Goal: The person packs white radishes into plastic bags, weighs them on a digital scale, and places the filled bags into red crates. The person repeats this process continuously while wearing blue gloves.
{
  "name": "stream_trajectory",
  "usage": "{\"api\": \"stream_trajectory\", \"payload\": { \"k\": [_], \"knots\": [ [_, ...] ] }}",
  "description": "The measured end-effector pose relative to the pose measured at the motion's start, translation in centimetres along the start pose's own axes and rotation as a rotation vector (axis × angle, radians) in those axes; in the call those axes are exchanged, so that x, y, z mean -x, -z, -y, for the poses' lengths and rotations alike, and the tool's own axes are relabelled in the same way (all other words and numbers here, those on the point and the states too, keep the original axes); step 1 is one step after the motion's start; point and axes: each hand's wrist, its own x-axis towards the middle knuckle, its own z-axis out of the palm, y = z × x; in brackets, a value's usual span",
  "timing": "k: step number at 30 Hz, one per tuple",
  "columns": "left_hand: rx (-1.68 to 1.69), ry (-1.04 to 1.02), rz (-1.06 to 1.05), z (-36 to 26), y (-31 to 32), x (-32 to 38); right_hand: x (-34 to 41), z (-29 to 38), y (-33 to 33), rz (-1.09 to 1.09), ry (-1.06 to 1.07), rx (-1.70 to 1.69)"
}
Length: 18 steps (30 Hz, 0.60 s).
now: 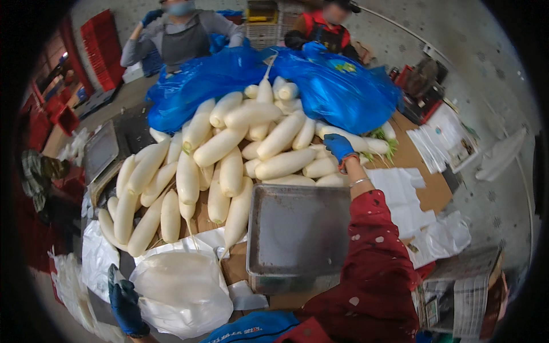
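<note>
A big pile of white daikon radishes (231,145) covers the middle of the table. My right hand (339,148), in a blue glove, reaches over the pile's right side and rests at a long radish (343,135); whether its fingers grip it cannot be told. At the lower left my left hand (124,300), also blue-gloved, is beside a filled white plastic bag (182,287); what its fingers hold is unclear. Below my right forearm lies a metal tray (300,231). Blue plastic sheeting (343,94) borders the pile's far side.
Two people, one in a grey apron (180,43), stand across the table. White plastic bags (399,197) lie on cardboard at the right. Another metal tray (102,150) stands at the left. A scale-like device (429,85) and a box of bags (454,137) are farther right.
</note>
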Motion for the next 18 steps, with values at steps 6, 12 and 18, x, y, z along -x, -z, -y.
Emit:
{"api": "stream_trajectory", "payload": {
  "k": [6, 12, 18],
  "knots": [
    [0.448, 0.373, -0.213, -1.8, -1.2, 1.1, -6.1, 5.0, -6.5, -0.018, -0.316, 0.200],
    [0.390, 0.422, -0.270, -3.3, -2.1, 1.4, -7.3, 4.6, -7.9, -0.097, -0.532, 0.283],
    [0.540, 0.502, -0.273, -3.4, -1.6, 0.9, -7.8, 3.9, -5.6, 0.176, -0.597, -1.109]
  ]
}}
